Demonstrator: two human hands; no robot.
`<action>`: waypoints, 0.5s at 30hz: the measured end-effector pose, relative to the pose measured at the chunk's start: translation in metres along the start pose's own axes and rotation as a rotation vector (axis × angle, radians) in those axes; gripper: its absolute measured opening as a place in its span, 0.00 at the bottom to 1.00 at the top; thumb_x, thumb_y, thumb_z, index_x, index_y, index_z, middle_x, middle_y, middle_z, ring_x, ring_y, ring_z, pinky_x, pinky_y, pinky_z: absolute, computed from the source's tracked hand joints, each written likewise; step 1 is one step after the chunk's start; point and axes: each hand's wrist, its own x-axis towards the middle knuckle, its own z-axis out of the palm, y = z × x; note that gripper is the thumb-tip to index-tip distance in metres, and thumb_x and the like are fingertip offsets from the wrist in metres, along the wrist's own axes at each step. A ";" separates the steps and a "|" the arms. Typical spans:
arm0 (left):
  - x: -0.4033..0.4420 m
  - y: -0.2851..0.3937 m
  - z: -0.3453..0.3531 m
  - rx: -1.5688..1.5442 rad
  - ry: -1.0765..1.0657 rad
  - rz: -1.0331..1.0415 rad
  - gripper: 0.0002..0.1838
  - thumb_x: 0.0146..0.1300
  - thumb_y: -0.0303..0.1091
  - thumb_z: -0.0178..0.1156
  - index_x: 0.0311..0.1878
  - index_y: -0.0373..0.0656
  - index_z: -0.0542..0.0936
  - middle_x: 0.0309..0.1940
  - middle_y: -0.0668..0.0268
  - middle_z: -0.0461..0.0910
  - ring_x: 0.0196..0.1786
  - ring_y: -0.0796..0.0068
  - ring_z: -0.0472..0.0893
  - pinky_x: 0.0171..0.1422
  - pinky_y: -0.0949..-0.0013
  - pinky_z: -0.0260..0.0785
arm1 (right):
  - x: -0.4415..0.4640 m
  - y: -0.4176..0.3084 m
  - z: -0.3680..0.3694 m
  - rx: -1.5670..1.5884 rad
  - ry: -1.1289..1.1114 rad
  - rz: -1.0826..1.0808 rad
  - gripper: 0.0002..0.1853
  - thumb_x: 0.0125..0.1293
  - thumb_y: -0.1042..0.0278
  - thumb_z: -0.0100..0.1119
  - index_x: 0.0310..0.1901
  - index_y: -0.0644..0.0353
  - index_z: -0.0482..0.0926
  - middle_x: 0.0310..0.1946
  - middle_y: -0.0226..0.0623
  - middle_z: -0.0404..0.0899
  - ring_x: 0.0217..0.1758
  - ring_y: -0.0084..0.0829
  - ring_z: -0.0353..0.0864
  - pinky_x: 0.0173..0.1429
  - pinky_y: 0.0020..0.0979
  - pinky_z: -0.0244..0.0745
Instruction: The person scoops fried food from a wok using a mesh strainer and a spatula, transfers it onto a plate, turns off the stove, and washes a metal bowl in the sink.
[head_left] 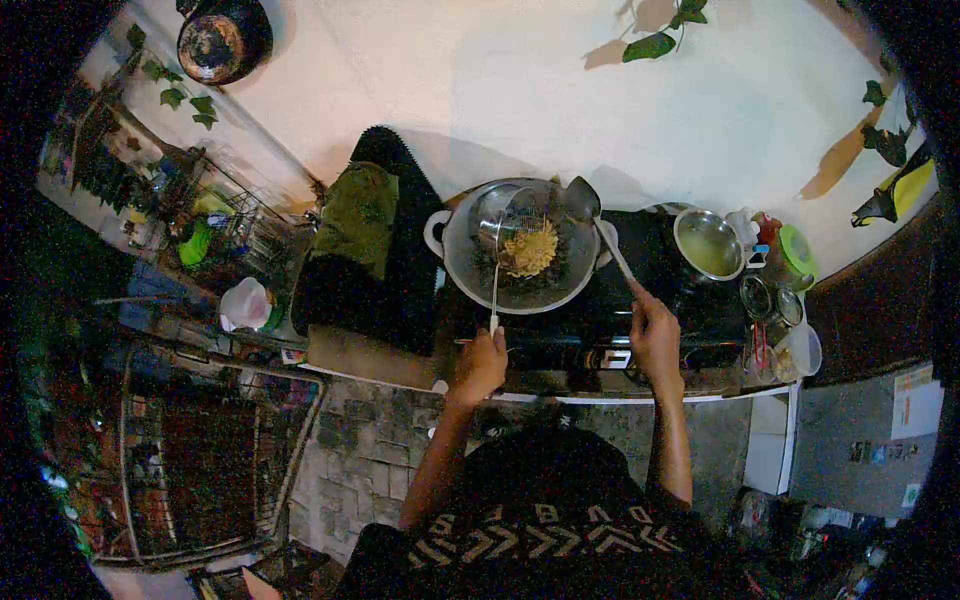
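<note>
Your left hand (481,366) is closed around the handle of a strainer (492,222), with the fingers wrapped and not spread. The handle points away from you, and the round part of the strainer is above the wok (463,256). Your right hand (656,340) also is closed, and it grips the handle of a spatula (613,247). The spatula slants up and to the left, and its dark head appears at the far right edge of the wok; I cannot tell if it touches the rim.

The food (531,250), a heap of golden small pieces, is near the middle of the wok, as you look down. It overlaps the strainer in the view, but I cannot tell how much of it lies inside the strainer and how much is outside.

The wok has two side handles and is on the black stove (540,338). To the right of it, on the stove, there is a metal pot (709,244) with pale yellowish liquid. Farther to the right there are a green lid (797,254) and a clear tub (803,348). To the left of the wok, a green cloth (362,215) lies over something black. A dark pan (225,42) hangs on the wall at the upper left.
</note>
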 end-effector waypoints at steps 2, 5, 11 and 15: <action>-0.001 0.013 -0.017 -0.192 -0.267 -0.217 0.25 0.76 0.49 0.42 0.43 0.32 0.74 0.24 0.46 0.80 0.28 0.47 0.84 0.34 0.48 0.76 | 0.002 0.001 -0.006 0.046 -0.088 0.092 0.17 0.69 0.77 0.53 0.58 0.62 0.79 0.50 0.54 0.82 0.50 0.51 0.83 0.53 0.38 0.77; 0.000 -0.007 -0.002 -0.509 -0.299 -0.228 0.26 0.76 0.54 0.42 0.44 0.35 0.72 0.20 0.58 0.75 0.22 0.57 0.82 0.28 0.53 0.74 | 0.005 0.005 -0.005 0.090 -0.016 -0.027 0.18 0.70 0.76 0.52 0.60 0.62 0.77 0.51 0.54 0.81 0.52 0.47 0.84 0.54 0.36 0.76; 0.005 0.033 -0.059 -1.152 -0.518 -0.551 0.23 0.75 0.60 0.44 0.39 0.49 0.69 0.19 0.75 0.64 0.16 0.79 0.64 0.20 0.71 0.60 | 0.015 -0.002 -0.013 0.135 -0.041 -0.006 0.19 0.72 0.75 0.51 0.63 0.62 0.75 0.52 0.54 0.82 0.53 0.42 0.85 0.55 0.34 0.76; 0.003 0.005 -0.072 -1.421 -0.618 -0.586 0.21 0.75 0.59 0.44 0.39 0.51 0.68 0.18 0.76 0.61 0.16 0.80 0.62 0.19 0.73 0.56 | 0.018 -0.010 -0.013 0.153 -0.022 -0.014 0.19 0.73 0.74 0.50 0.63 0.62 0.74 0.52 0.53 0.82 0.54 0.41 0.84 0.55 0.33 0.76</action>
